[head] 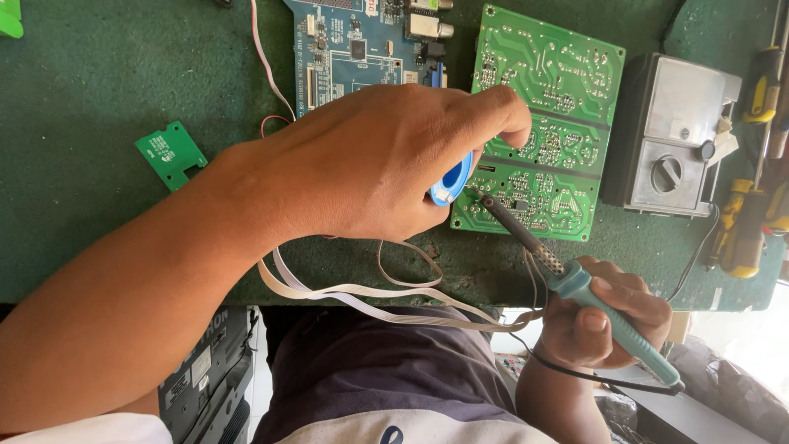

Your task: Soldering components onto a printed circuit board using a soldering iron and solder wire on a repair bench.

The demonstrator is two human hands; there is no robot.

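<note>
Pinching the blue reel (pixel 451 181) of what looks like solder wick or wire, your left hand (pixel 370 160) has its fingers (pixel 501 111) curled down over the lower left corner of the green circuit board (pixel 542 123), thumb and forefinger closed on the reel. Your right hand (pixel 600 316) is wrapped firmly round the teal handle of the soldering iron (pixel 567 279), held like a pen, with the dark tip slanting up to the board's lower left edge, just beside the reel; whether it touches a joint I cannot tell.

This looks like the step of working one solder joint on that board's underside. The next move calls for a steady tip on the pad and the reel's free end brought exactly under it, with your left fingers kept off the hot barrel.

Further out, a blue circuit board (pixel 362 41) lies above your left hand, a small green board (pixel 170 153) sits left on the green desk (pixel 99 82), and a grey meter (pixel 670 136) and yellow-handled screwdrivers (pixel 744 230) lie to the right.
</note>
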